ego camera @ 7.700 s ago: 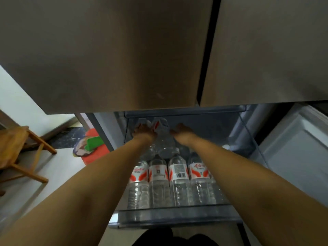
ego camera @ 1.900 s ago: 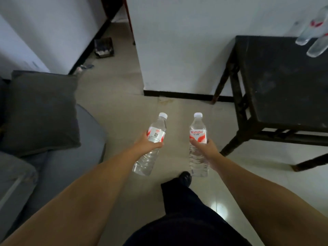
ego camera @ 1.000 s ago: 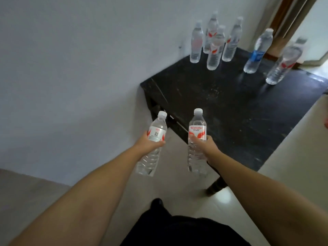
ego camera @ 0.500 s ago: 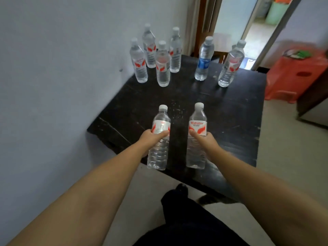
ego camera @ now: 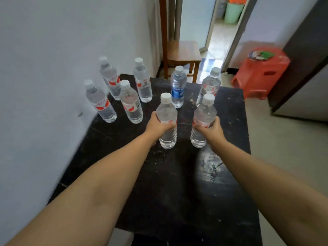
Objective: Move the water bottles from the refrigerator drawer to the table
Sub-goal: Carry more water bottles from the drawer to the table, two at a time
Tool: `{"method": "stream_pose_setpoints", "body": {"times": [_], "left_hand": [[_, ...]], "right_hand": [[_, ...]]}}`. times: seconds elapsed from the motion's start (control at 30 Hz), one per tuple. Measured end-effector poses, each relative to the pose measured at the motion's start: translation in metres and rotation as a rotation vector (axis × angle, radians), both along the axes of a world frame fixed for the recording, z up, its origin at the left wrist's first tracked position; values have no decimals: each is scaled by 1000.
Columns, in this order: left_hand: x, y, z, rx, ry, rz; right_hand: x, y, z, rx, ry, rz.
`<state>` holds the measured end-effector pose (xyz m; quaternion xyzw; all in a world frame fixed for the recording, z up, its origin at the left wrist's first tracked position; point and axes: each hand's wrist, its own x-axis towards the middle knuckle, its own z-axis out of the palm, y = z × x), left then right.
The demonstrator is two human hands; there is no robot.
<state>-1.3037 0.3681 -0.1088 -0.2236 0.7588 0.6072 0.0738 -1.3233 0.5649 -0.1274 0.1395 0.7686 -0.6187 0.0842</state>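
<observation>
My left hand (ego camera: pixel 156 126) grips a clear water bottle (ego camera: pixel 167 114) with a red label and white cap. My right hand (ego camera: pixel 212 130) grips a second such bottle (ego camera: pixel 204 115). Both bottles stand upright over the middle of the black table (ego camera: pixel 168 183), bases at or just above its top. Behind them on the table stand several more bottles: one group (ego camera: pixel 124 93) near the wall, a blue-labelled bottle (ego camera: pixel 178 87) and another red-labelled one (ego camera: pixel 210 84).
A white wall runs along the table's left side. Beyond the table stand a wooden chair (ego camera: pixel 182 55) and a red plastic stool (ego camera: pixel 260 70). A doorway opens at the back. A dark cabinet side (ego camera: pixel 305 55) is at the right.
I have stepped up to the table; both hands carried their bottles forward and down over the tabletop, closer to the standing bottles.
</observation>
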Motion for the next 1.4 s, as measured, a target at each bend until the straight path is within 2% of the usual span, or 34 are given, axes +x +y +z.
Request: {"method": "stream_pose_setpoints", "body": {"times": [0.13, 0.3, 0.57, 0.67, 0.77, 0.87, 0.97, 1.1, 1.4], "left_hand": [[-35, 4, -2, -38, 40, -36], [-45, 1, -20, -99, 116, -42], [-46, 0, -30, -134, 142, -65], [-41, -1, -34, -163, 61, -70], [-24, -6, -35, -239, -97, -78], [-4, -8, -36, -294, -166, -82], [22, -10, -33, -406, -238, -143], [66, -14, -33, -499, -316, -300], [189, -66, -41, -420, -449, -12]], "right_hand": [[-19, -4, -9, 22, 46, -114], [-24, -5, -28, 9, 10, -181], [-30, 2, -35, 41, -36, -91], [-25, 6, -40, 12, -119, -69], [-11, 11, -42, 78, -181, -36], [5, 12, -41, 127, -358, 19], [25, 2, -38, 46, -576, 226], [47, -25, -45, 231, -526, 504], [111, -99, -43, 690, -446, 1214]]}}
